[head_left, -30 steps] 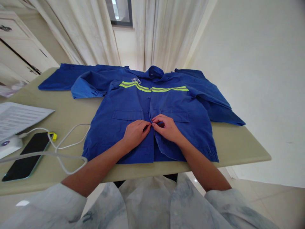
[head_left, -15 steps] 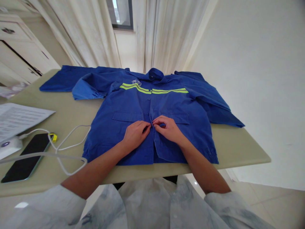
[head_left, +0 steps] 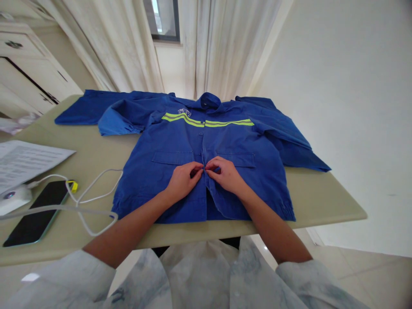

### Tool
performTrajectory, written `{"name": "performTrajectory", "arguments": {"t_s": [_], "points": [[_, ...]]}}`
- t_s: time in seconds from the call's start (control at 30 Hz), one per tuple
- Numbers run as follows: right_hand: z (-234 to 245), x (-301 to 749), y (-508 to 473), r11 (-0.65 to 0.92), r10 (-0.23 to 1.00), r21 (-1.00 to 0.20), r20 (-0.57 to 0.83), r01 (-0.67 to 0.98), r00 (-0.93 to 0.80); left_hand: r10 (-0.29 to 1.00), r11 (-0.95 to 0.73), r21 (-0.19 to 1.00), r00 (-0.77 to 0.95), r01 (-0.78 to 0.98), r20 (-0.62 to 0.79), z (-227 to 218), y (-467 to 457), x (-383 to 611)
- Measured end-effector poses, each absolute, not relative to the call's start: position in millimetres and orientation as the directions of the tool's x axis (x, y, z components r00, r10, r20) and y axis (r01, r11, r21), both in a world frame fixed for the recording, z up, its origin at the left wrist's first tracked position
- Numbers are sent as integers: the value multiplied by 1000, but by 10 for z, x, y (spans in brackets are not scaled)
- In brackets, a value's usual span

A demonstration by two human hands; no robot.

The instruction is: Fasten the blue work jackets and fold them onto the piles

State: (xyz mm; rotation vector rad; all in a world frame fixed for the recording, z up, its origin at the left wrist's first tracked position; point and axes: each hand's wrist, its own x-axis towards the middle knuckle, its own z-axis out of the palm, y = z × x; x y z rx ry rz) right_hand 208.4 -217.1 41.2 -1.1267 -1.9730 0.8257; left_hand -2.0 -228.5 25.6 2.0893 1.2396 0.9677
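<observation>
**My left hand [head_left: 182,182] and right hand [head_left: 225,175] pinch the front of a blue work jacket [head_left: 180,146]**

The room around me has a pale wall [head_left: 337,107] on the right, long cream curtains [head_left: 106,43] straight ahead, a window [head_left: 162,21] between them, and a white cabinet [head_left: 28,64] at the far left. In front of me is a beige surface [head_left: 309,201], and the jacket lies flat on it, face up, with its collar [head_left: 210,101] pointing away from me and its sleeves spread out to both sides. Its hem sits close to the near edge.

To the left of the jacket lie a printed sheet of paper [head_left: 28,161], a black phone [head_left: 37,214], and a white cable [head_left: 96,189] that loops over the phone and has a small yellow clip [head_left: 74,186] on it. A small white device [head_left: 13,199] sits beside the phone.

My bare forearms reach out from white sleeves [head_left: 86,279] to the middle of the jacket, just below the yellow reflective stripes [head_left: 206,122] and level with the two pocket flaps [head_left: 172,157]. Both hands are closed on the cloth, one on each side of the front opening, with the fingertips nearly touching. Below them the two fronts part. Whether a button lies between my fingers is hidden.
</observation>
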Motion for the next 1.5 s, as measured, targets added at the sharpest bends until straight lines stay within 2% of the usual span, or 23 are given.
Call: {"name": "performTrajectory", "arguments": {"t_s": [0.13,0.43,0.57,0.77,0.9,1.07,1.27,1.37,1.5], "points": [[448,2052,-2207,461,874,-751,291,473,-389,930,-324,858,299,399,213,277,-2253,-26],[483,2053,-2247,521,849,-641,320,563,-421,945,-134,977,320,164,76,209,-2155,-47],[490,2057,-2260,550,833,-596,344,585,-433,946,-64,994,324,83,33,184,-2123,-64],[445,2032,-2280,597,801,-481,393,642,-451,947,-76,992,319,96,41,186,-2130,-54],[416,2024,-2286,594,802,-489,415,638,-429,951,-84,992,304,91,52,204,-2148,-43],[423,2011,-2293,604,794,-468,419,645,-440,961,-14,1000,277,17,9,203,-2139,-32],[481,2073,-2258,707,707,-377,386,598,-593,965,75,997,253,-20,-68,209,-2125,-22],[521,2117,-2239,721,690,-436,380,538,-616,971,86,996,228,-38,-75,205,-2135,-15],[494,2124,-2193,574,805,-667,353,475,-477,979,39,999,200,-26,-33,205,-2160,5]]}}
